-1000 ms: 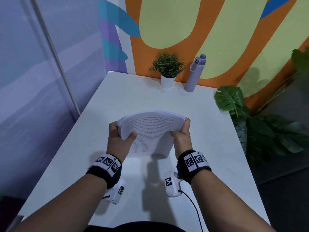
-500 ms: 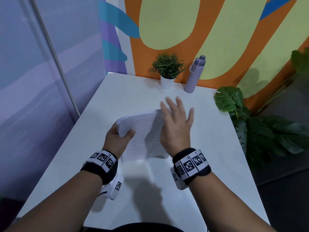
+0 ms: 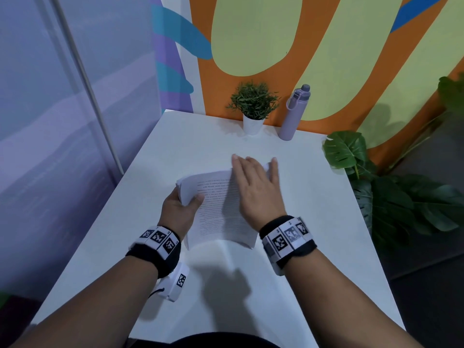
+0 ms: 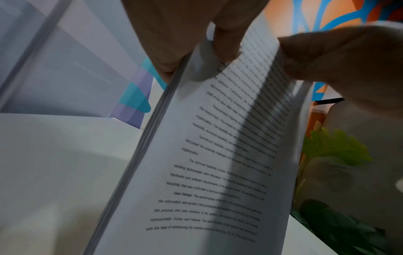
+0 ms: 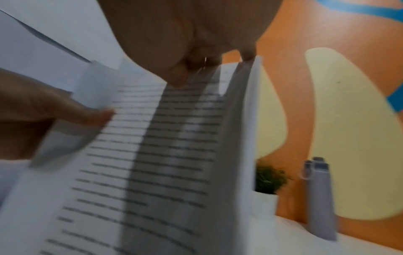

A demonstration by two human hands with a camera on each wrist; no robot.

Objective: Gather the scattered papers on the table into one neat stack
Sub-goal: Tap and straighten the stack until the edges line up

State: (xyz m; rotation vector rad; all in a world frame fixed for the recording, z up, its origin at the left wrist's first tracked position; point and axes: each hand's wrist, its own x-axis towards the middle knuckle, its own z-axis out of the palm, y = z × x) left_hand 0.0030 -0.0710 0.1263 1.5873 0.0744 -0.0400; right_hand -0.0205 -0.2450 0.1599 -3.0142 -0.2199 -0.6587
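Over the middle of the table (image 3: 160,172), from my head camera, I see the stack of papers (image 3: 216,212) held up, its lower edge near the tabletop. My left hand (image 3: 179,209) grips its left edge, thumb on the printed face. My right hand (image 3: 256,189) lies flat over its right side, fingers straight.

Left wrist view: my thumb (image 4: 226,43) pinches the sheets' edge.

Right wrist view is blurred; my palm seems to press the top edge.
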